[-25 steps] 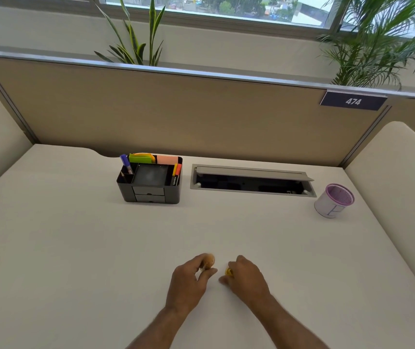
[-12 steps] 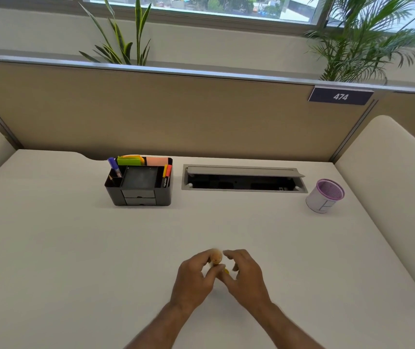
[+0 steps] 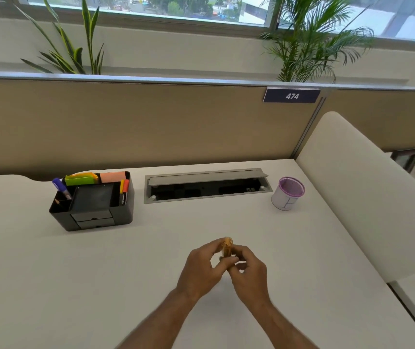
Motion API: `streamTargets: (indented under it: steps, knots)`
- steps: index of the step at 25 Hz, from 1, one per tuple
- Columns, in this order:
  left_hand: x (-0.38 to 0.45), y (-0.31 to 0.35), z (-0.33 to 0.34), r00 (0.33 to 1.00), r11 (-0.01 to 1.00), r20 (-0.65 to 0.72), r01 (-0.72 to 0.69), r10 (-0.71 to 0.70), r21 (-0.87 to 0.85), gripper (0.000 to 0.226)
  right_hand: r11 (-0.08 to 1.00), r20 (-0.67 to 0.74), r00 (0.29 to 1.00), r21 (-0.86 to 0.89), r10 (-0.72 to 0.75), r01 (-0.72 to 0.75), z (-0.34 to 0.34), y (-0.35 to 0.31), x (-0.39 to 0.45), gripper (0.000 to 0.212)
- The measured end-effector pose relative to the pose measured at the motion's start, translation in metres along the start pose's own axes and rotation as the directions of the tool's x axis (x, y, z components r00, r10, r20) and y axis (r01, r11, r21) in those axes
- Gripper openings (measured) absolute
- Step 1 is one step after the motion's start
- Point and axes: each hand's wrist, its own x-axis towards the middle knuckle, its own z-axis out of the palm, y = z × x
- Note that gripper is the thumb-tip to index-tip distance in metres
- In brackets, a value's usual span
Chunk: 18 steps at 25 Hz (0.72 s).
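Note:
A small tan-orange object [image 3: 226,248] is held upright just above the white desk [image 3: 75,285], near its front middle. My left hand [image 3: 201,269] pinches it from the left with thumb and fingers. My right hand [image 3: 248,272] meets it from the right, fingers curled against its lower part. The lower end of the object is hidden between the fingers, and what it is stays unclear.
A black desk organizer [image 3: 93,202] with markers and sticky notes stands at the back left. A grey cable tray [image 3: 206,185] with its lid raised sits at the back middle. A purple-rimmed mesh cup [image 3: 288,193] stands at the back right, beside a cream side panel [image 3: 365,197].
My hands, apart on the desk a second ago, have come together and lifted the small object off the surface. The camera view has shifted left.

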Motion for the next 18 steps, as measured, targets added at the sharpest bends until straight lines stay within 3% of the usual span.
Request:
streamTargets:
  steps: [3,7,14,18]
  knots:
    - [0.026,-0.010,0.017,0.996,0.955,0.038,0.071,-0.086,0.288,0.065,0.999,-0.074,0.996,0.003,0.040,-0.040,-0.022,0.010,0.025,0.037]
    - [0.059,-0.034,0.040,0.990,0.812,0.095,0.029,-0.103,0.583,0.080,0.995,-0.216,0.974,-0.063,0.061,-0.076,-0.054,0.024,0.070,0.035]
    - [0.101,-0.079,0.075,0.903,0.679,0.333,-0.066,-0.271,0.731,0.104,0.951,-0.407,0.913,-0.284,-0.002,-0.124,-0.128,0.047,0.164,0.029]
    - [0.099,-0.089,0.084,0.923,0.618,0.317,-0.121,-0.218,0.777,0.109,0.898,-0.417,0.909,-0.402,-0.005,-0.179,-0.153,0.063,0.205,0.016]
